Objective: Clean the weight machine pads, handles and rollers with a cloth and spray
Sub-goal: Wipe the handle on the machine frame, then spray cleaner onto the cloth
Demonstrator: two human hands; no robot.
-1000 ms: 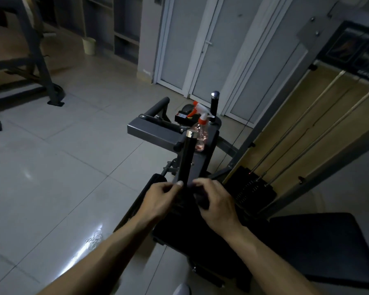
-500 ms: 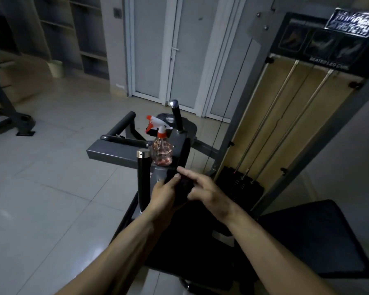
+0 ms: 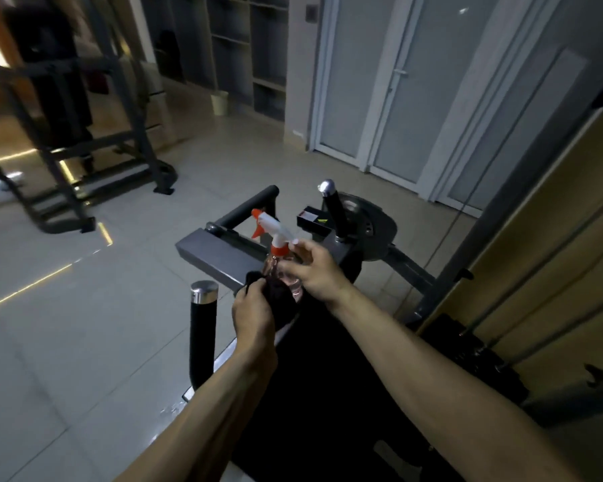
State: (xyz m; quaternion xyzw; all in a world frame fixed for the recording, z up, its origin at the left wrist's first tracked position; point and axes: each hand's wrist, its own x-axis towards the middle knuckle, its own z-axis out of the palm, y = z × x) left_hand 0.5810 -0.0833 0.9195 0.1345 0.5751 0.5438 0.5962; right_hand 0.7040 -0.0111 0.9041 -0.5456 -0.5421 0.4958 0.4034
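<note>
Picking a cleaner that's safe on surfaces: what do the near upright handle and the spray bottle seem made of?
The near upright handle: matte black grip, probably rubber or foam, showing no glare; its cap gleams like polished metal. The spray bottle: likely clear plastic, see-through pinkish body, opaque white and orange trigger head.

I count two hands (image 3: 253,318) (image 3: 314,269), one spray bottle (image 3: 278,238), one cloth (image 3: 285,304), two chrome-capped handles (image 3: 202,328) (image 3: 335,213) (both upright), one bin (image 3: 219,103).
</note>
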